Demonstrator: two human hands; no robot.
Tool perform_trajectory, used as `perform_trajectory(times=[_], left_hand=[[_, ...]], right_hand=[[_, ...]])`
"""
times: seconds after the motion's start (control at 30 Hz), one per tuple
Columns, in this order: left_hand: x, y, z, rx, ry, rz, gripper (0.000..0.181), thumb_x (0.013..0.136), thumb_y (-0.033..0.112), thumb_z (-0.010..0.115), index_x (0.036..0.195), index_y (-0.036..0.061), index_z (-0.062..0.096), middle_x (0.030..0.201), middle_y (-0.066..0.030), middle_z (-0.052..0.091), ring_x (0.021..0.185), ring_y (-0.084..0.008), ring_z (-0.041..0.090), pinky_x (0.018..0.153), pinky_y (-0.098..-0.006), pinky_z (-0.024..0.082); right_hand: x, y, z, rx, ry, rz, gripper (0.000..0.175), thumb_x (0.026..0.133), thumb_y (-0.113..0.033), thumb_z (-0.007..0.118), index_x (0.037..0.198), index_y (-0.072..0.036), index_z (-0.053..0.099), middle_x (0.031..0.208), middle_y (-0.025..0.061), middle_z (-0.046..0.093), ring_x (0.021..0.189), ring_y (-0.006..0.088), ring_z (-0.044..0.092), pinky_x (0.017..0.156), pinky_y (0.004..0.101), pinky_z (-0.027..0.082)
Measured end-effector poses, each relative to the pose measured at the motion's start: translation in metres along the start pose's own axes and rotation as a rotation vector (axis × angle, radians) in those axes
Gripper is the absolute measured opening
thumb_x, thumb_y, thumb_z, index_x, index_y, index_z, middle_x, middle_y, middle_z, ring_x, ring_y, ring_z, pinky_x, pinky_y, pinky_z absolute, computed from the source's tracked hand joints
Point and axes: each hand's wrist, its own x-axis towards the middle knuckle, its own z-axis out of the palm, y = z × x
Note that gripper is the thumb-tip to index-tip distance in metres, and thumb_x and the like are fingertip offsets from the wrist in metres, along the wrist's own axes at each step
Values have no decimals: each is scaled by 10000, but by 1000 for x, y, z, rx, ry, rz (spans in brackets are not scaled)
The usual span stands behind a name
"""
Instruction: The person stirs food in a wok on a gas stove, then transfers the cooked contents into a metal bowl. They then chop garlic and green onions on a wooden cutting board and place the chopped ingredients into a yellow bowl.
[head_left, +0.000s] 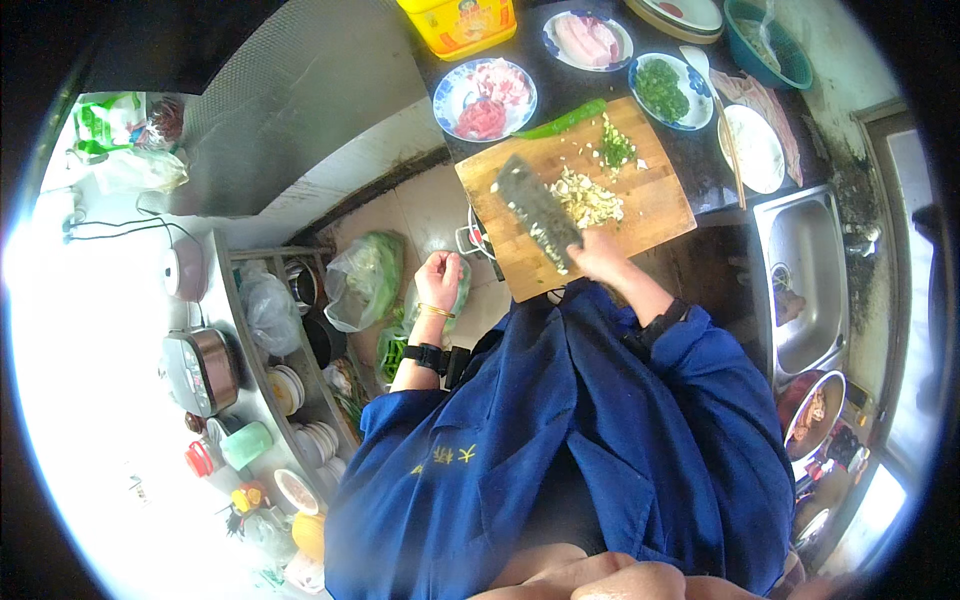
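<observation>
My right hand grips the handle end of a broad cleaver above the left part of a wooden cutting board. Bits of chopped pale food stick to the blade, which is slightly blurred. A pile of chopped garlic-like pieces lies beside the blade, and a smaller heap of chopped green pepper sits farther back. One long green pepper rests along the board's far edge. Off the board's left side, my left hand is raised with curled fingers, and nothing shows in it.
Behind the board stand plates of sliced meat, a meat slab and chopped greens. A spatula leans over a white plate. At right is a steel sink; at left, bagged vegetables and a shelf rack.
</observation>
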Motion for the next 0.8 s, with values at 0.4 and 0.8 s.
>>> perform_trajectory(times=[0.4, 0.8], left_hand=[[74, 50, 77, 372, -37, 369, 139, 751, 90, 615, 872, 29, 584, 749, -89, 620, 666, -162, 604, 603, -265, 480], [91, 36, 68, 570, -43, 447, 113, 732, 143, 619, 817, 71, 601, 753, -84, 588, 668, -229, 592, 620, -324, 477]], right_hand=[[-18, 26, -26, 2, 98, -55, 328, 754, -252, 538, 895, 42, 570, 840, 264, 588, 842, 388, 569, 734, 433, 442], [-50, 27, -46, -119, 183, -92, 313, 788, -278, 512, 872, 17, 574, 845, 254, 590, 839, 393, 565, 744, 444, 444]])
